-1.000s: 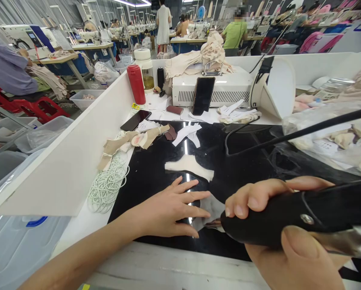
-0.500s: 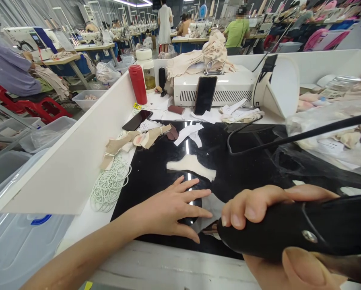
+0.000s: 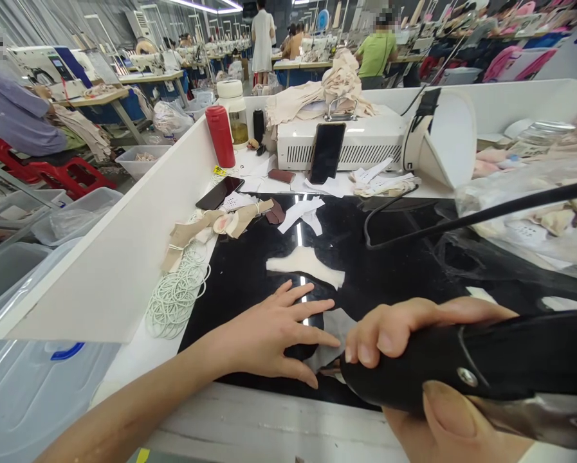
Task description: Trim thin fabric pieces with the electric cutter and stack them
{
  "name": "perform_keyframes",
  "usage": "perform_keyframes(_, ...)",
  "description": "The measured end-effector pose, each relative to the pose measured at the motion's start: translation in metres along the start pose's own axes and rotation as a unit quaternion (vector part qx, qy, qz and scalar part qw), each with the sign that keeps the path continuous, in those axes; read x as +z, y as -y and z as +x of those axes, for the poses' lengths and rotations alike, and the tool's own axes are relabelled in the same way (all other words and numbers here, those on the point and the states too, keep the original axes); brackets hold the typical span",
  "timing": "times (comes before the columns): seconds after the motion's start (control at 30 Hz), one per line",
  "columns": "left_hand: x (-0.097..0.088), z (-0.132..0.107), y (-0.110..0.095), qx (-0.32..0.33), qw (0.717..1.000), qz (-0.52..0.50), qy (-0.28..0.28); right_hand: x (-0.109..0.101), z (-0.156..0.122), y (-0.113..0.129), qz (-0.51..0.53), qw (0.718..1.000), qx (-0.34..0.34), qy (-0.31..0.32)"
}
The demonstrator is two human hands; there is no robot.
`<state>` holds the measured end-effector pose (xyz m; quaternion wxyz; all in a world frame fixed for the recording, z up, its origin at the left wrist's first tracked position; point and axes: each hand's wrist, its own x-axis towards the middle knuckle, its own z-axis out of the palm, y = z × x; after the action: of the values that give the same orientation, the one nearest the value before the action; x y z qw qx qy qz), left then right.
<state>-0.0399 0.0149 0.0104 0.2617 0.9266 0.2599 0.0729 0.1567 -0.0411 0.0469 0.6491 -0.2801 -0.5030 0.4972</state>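
My left hand point(image 3: 273, 331) lies flat on the glossy black work surface point(image 3: 249, 283) with its fingers spread. Two of its fingertips reach the edge of a thin grey piece of fabric point(image 3: 334, 331). From the right, my right hand point(image 3: 404, 334) is wrapped around a thick black hand tool point(image 3: 524, 360) with a metal lower part. The tool's narrow metal tip point(image 3: 333, 370) is at the near edge of the grey piece; whether it touches cannot be told. Just beyond my left hand lies a cream curved pad point(image 3: 307, 265), apart from both hands.
Pale elastic loops point(image 3: 177, 296) and tan bundles point(image 3: 192, 231) lie along the left wall point(image 3: 85, 270). White cut pieces point(image 3: 303, 213) are farther back. A phone point(image 3: 327, 151) leans on a white box point(image 3: 365, 138). A black cable point(image 3: 462, 222) crosses the right side, near plastic bags point(image 3: 524, 212).
My right hand and the black tool have shifted slightly left, and the tool has tilted, showing more of its metal part. My left hand has stayed almost still.
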Motion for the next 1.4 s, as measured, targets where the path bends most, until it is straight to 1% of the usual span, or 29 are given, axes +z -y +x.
perform_keyframes(0.1, -0.001, 0.000, -0.002, -0.011, 1.000, 0.000, 0.006, 0.002, 0.007, 0.005, -0.029, 0.999, -0.017, -0.016)
perform_keyframes(0.2, -0.002, -0.001, -0.003, -0.018, 1.000, -0.002, 0.008, -0.002, 0.018, 0.013, -0.047, 0.994, -0.051, -0.088)
perform_keyframes(0.3, -0.003, -0.003, -0.003, -0.019, 1.000, -0.014, 0.003, -0.014, 0.026, 0.019, -0.034, 0.982, -0.064, -0.177)
perform_keyframes(0.33, -0.004, -0.004, -0.004, -0.018, 1.000, -0.018, -0.002, -0.018, 0.027, 0.020, -0.033, 0.978, -0.064, -0.196)
perform_keyframes(0.4, -0.004, -0.004, -0.006, -0.009, 1.000, -0.022, -0.020, -0.024, 0.028, 0.021, -0.039, 0.974, -0.064, -0.215)
perform_keyframes(0.47, -0.003, -0.003, -0.009, 0.009, 0.998, -0.014, -0.053, -0.026, 0.027, 0.020, -0.045, 0.974, -0.070, -0.213)
perform_keyframes(0.53, -0.001, 0.000, -0.013, 0.038, 0.995, -0.003, -0.088, -0.024, 0.024, 0.018, -0.046, 0.977, -0.074, -0.197)
perform_keyframes(0.6, 0.002, 0.003, -0.016, 0.068, 0.992, 0.005, -0.105, -0.021, 0.022, 0.017, -0.042, 0.980, -0.080, -0.178)
perform_keyframes(0.67, 0.007, 0.007, -0.018, 0.092, 0.991, 0.010, -0.100, -0.019, 0.019, 0.015, -0.045, 0.982, -0.089, -0.163)
perform_keyframes(0.73, 0.013, 0.009, -0.017, 0.102, 0.991, 0.016, -0.087, -0.020, 0.016, 0.014, -0.055, 0.983, -0.091, -0.151)
perform_keyframes(0.9, 0.024, 0.012, -0.014, 0.101, 0.992, 0.029, -0.067, -0.025, 0.009, 0.011, -0.068, 0.986, -0.080, -0.132)
perform_keyframes(1.1, 0.023, 0.012, -0.015, 0.097, 0.992, 0.046, -0.062, -0.026, 0.009, 0.009, -0.073, 0.985, -0.086, -0.128)
perform_keyframes(1.23, 0.022, 0.013, -0.016, 0.085, 0.994, 0.048, -0.049, -0.026, 0.007, 0.009, -0.070, 0.986, -0.076, -0.128)
perform_keyframes(1.4, 0.023, 0.013, -0.016, 0.083, 0.995, 0.038, -0.050, -0.027, 0.005, 0.011, -0.080, 0.985, -0.075, -0.130)
